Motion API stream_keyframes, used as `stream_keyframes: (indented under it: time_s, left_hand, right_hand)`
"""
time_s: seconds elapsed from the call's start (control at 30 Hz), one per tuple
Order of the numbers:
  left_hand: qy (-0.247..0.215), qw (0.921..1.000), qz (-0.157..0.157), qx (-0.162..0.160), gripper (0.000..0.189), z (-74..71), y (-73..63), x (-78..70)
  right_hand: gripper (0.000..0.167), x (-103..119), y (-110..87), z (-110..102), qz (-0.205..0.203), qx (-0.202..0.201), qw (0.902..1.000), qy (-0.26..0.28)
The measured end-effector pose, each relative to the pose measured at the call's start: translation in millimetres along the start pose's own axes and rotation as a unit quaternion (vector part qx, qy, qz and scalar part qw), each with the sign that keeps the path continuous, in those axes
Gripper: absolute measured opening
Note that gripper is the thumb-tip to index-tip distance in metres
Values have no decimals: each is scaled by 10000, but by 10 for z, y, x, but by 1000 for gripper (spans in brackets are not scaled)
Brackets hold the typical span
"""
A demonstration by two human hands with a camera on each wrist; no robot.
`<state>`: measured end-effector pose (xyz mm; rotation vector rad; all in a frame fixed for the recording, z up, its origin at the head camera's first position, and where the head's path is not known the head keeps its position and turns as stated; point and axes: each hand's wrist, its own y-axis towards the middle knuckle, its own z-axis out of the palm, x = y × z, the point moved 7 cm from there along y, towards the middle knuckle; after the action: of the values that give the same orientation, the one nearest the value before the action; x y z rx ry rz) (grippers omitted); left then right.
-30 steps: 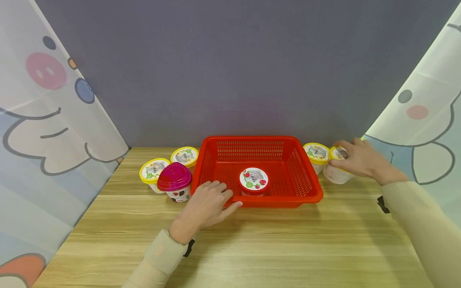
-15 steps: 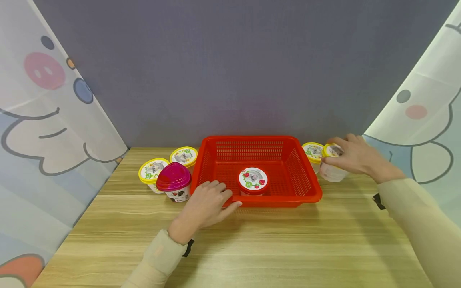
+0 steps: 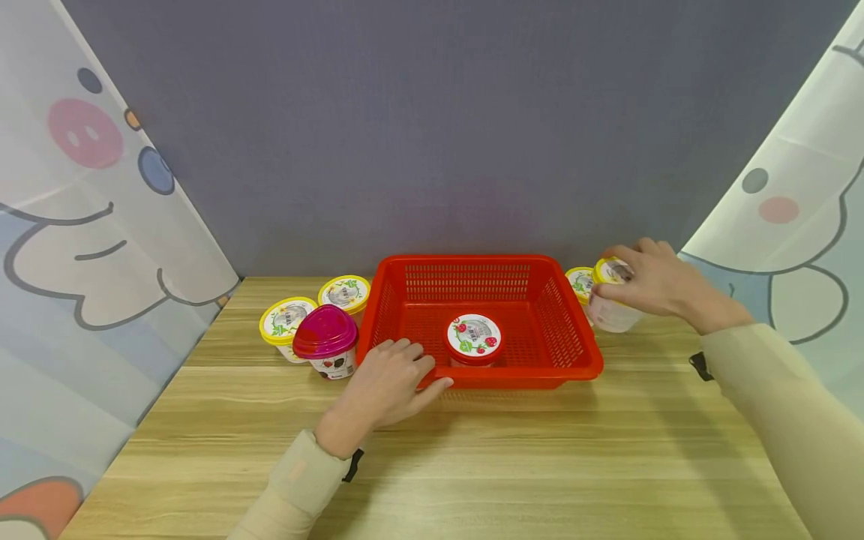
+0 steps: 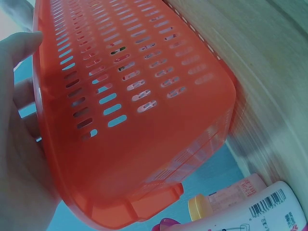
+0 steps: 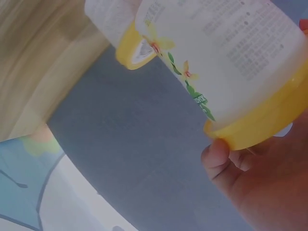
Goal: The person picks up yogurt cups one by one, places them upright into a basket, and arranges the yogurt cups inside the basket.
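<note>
My right hand (image 3: 658, 283) grips a white tub with a yellow lid (image 3: 616, 309) by the lid, thumb and fingers on either side. In the right wrist view this tub (image 5: 231, 53) carries small print and a yellow flower pattern. Part of another yellow-lidded tub (image 3: 580, 281) shows beside it, right of the basket. My left hand (image 3: 393, 379) holds the front left rim of a red plastic basket (image 3: 418, 373), fingers hooked over the edge. Inside the basket sits a tub with a red-edged, strawberry-printed lid (image 3: 475, 337).
Left of the basket are two yellow-lidded tubs (image 3: 286, 319) and a tub with a magenta lid (image 3: 327, 334). All stand on a wood-grain table (image 3: 513, 465). A grey panel (image 3: 459, 135) rises behind, with cartoon-printed curtains (image 3: 101, 217) at both sides.
My right hand has shifted left and slightly up with the yellow-lidded tub, which now overlaps the tub beside the basket. My left hand has stayed on the rim.
</note>
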<state>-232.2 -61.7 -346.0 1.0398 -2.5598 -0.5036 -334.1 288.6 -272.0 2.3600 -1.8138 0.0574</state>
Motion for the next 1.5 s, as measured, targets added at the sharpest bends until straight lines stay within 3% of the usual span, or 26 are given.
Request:
stream_keyframes:
  time_s: [0.5, 1.5]
  left_hand:
    - [40, 10000, 15, -2, 40, -2, 0, -9]
    - [-27, 9999, 22, 125, 40, 21, 9, -40]
  right_hand:
    - [69, 185, 118, -160, 8, 75, 9998, -206]
    - [67, 515, 460, -132, -5, 327, 9995, 54]
